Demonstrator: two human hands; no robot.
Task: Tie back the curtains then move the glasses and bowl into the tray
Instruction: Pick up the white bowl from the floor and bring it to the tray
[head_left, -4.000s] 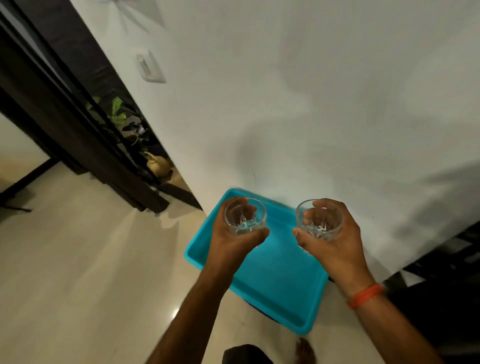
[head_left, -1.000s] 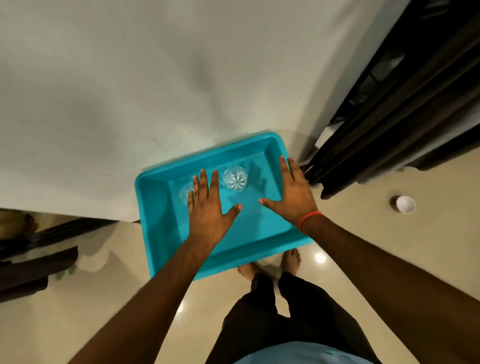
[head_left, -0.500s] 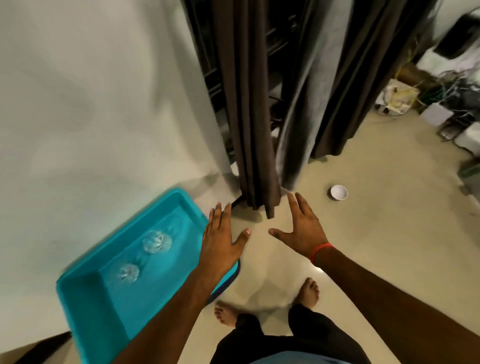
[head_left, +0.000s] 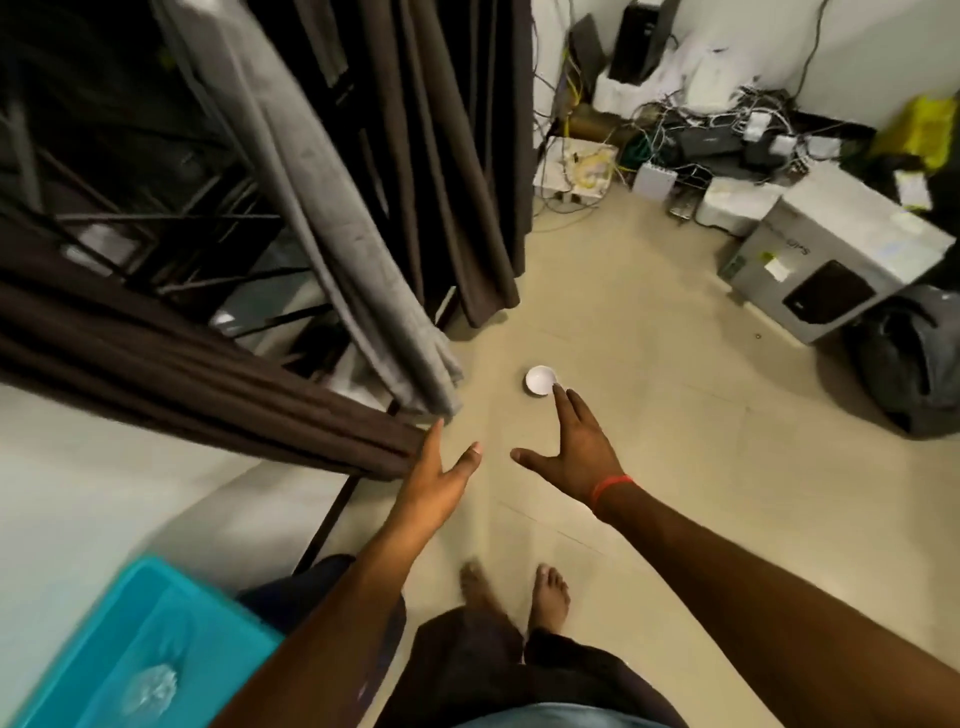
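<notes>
A person stands barefoot on a beige tiled floor (head_left: 649, 322), both arms stretched forward over it. The right hand (head_left: 574, 452), with an orange band (head_left: 613, 486) at the wrist, is spread wide and empty, its fingertips (head_left: 558, 392) in line with the near rim of a small white bowl (head_left: 540, 381) that sits on the floor at the centre of the frame; whether they touch the rim cannot be told. The left hand (head_left: 439, 478) is likewise open and holds nothing, its fingers extended close to the lower end of the dark brown curtain (head_left: 208, 384) that crosses the left of the frame. A grey curtain panel (head_left: 353, 249) hangs beside it, and more dark drapes (head_left: 457, 171) fall at upper centre. In the lower left corner a turquoise tray (head_left: 104, 623) rests on a white surface (head_left: 78, 493), with one blurred clear glass (head_left: 150, 688) visible inside it, well apart from the bowl. A tangle of cables and devices (head_left: 701, 130) fills the upper right, next to a grey cardboard box (head_left: 831, 249) and a dark bag (head_left: 914, 358).
</notes>
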